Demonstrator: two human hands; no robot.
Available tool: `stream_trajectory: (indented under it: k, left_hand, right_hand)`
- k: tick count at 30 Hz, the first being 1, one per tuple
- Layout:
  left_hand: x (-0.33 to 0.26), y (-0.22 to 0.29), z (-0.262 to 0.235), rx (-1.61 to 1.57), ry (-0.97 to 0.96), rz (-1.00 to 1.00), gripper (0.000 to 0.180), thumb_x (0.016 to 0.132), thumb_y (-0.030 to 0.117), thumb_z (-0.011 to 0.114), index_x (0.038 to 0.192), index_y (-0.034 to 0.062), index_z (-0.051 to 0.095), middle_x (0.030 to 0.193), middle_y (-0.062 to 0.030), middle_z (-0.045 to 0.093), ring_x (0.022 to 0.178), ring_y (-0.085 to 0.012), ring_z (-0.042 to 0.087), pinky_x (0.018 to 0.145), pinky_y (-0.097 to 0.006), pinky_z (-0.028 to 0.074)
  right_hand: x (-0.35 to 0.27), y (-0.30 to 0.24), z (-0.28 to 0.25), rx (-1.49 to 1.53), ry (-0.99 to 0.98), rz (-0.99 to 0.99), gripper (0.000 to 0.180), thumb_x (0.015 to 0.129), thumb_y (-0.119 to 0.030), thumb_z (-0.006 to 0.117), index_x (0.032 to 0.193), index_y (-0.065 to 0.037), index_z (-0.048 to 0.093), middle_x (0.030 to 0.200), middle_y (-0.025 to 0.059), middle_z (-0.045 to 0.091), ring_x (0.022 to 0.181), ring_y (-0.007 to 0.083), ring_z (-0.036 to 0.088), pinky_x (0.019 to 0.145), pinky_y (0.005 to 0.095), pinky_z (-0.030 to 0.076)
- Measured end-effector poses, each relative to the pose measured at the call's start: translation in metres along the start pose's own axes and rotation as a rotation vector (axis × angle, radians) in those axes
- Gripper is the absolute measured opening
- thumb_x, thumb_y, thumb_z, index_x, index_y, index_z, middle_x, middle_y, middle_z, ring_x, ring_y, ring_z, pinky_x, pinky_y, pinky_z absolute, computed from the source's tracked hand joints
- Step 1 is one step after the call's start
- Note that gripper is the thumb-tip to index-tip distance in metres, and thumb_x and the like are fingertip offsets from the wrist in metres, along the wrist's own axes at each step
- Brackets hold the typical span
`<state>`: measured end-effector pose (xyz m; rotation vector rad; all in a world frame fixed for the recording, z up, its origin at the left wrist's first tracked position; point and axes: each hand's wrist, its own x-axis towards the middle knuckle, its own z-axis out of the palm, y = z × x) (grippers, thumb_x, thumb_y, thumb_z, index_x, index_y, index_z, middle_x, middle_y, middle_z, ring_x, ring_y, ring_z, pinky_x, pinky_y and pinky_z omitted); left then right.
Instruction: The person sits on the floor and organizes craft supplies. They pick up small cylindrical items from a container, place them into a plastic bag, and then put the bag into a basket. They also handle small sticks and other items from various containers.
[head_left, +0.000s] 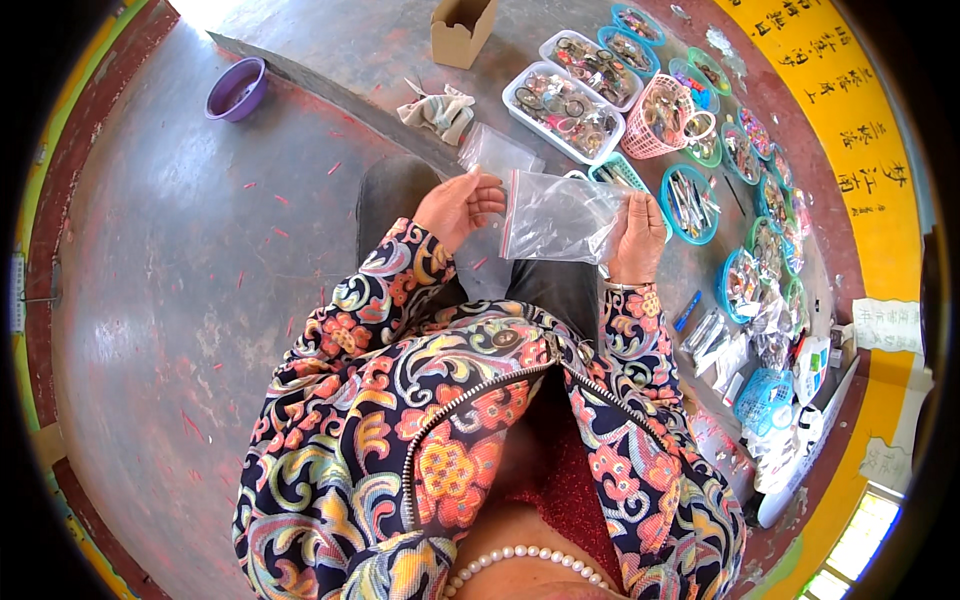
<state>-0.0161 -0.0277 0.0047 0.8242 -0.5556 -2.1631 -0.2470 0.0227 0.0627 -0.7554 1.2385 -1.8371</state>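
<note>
A clear plastic zip bag (562,222) with a red strip along its left edge is stretched out above my lap. My right hand (637,238) pinches the bag's right end between thumb and fingers. Just left of the red-striped edge is my left hand (458,208), its fingers curled and drawn together, seemingly apart from the bag. Whether anything small sits inside those fingers is hidden. Beyond the hands, near my knees, lies another clear plastic bag (500,150). Some small pale pieces or glare show through the held bag; I cannot tell which.
White trays (565,112) of hair ties, a pink basket (660,117) and several blue and green baskets (690,205) of small goods crowd the right side. A crumpled cloth (437,112), a cardboard box (463,32) and a purple basin (237,90) stand farther off. Red scraps litter the floor.
</note>
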Motion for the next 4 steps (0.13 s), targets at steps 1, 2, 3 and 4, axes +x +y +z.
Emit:
stream_trajectory:
  k: [1,2,3,4]
  left_hand:
    - [0.003,-0.007,0.001,0.001,0.004,-0.039,0.039,0.088,0.041,0.045,0.101,0.0057,0.055,0.088,-0.0062,0.061,0.084,-0.0149,0.056,0.068,-0.027,0.041]
    - [0.005,-0.014,0.001,0.002,0.009,-0.079,0.044,0.087,0.045,0.044,0.103,0.0054,0.054,0.092,-0.0074,0.06,0.09,-0.0165,0.056,0.073,-0.03,0.041]
    - [0.006,-0.021,-0.001,-0.07,-0.083,-0.144,0.048,0.085,0.047,0.046,0.106,0.0042,0.053,0.095,-0.007,0.06,0.092,-0.017,0.054,0.075,-0.03,0.041]
    - [0.007,-0.029,-0.005,-0.143,-0.175,-0.209,0.052,0.083,0.049,0.049,0.109,0.003,0.052,0.099,-0.0066,0.059,0.094,-0.0176,0.053,0.076,-0.031,0.04]
  right_hand:
    - [0.001,0.001,-0.001,0.023,-0.011,-0.001,0.012,0.088,-0.015,0.052,0.082,-0.005,0.055,0.074,-0.0062,0.049,0.064,-0.0002,0.043,0.055,0.0118,0.037]
    - [0.0,0.002,-0.001,0.029,-0.021,0.021,0.012,0.087,-0.015,0.053,0.083,-0.005,0.055,0.075,-0.006,0.05,0.066,-0.0001,0.044,0.057,0.0121,0.038]
    - [0.0,0.003,-0.002,0.034,-0.031,0.043,0.011,0.087,-0.015,0.053,0.084,-0.005,0.056,0.077,-0.0057,0.051,0.068,0.0001,0.045,0.058,0.0124,0.038]
    - [-0.002,0.004,-0.002,0.039,-0.041,0.065,0.011,0.087,-0.015,0.053,0.085,-0.005,0.056,0.078,-0.0054,0.051,0.069,0.0002,0.045,0.059,0.0127,0.039]
